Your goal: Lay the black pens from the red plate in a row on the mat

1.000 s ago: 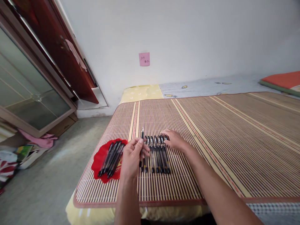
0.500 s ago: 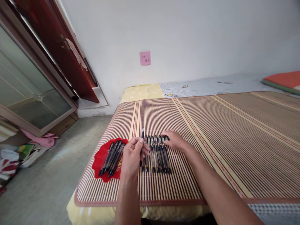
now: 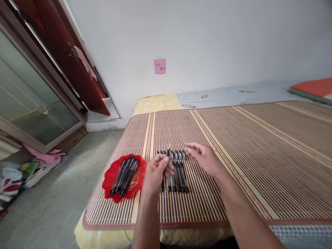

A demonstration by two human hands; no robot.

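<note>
My left hand [image 3: 157, 169] grips a black pen [image 3: 168, 151], its uncapped tip pointing up and away, above a row of pens. My right hand [image 3: 203, 157] is to the right of it, raised over the mat with thumb and forefinger close together; whether anything is between them is too small to tell. Beneath and between the hands, several clear-barrelled pens [image 3: 183, 176] lie side by side, with a row of black caps [image 3: 176, 155] at their far ends. More black pens [image 3: 126, 176] lie in a pile on a red scalloped plate [image 3: 107, 178] at the left.
The striped mat [image 3: 197, 207] covers a bed by the wall. A pink note [image 3: 159, 66] is stuck on the wall. Folded orange cloth [image 3: 313, 87] lies at the far right. At left are a red door [image 3: 85, 86], a glass-panelled door [image 3: 31, 93] and items on the floor.
My left hand has moved right with the pen, which now tilts to the right. My right hand has moved away from the caps, slightly right.
</note>
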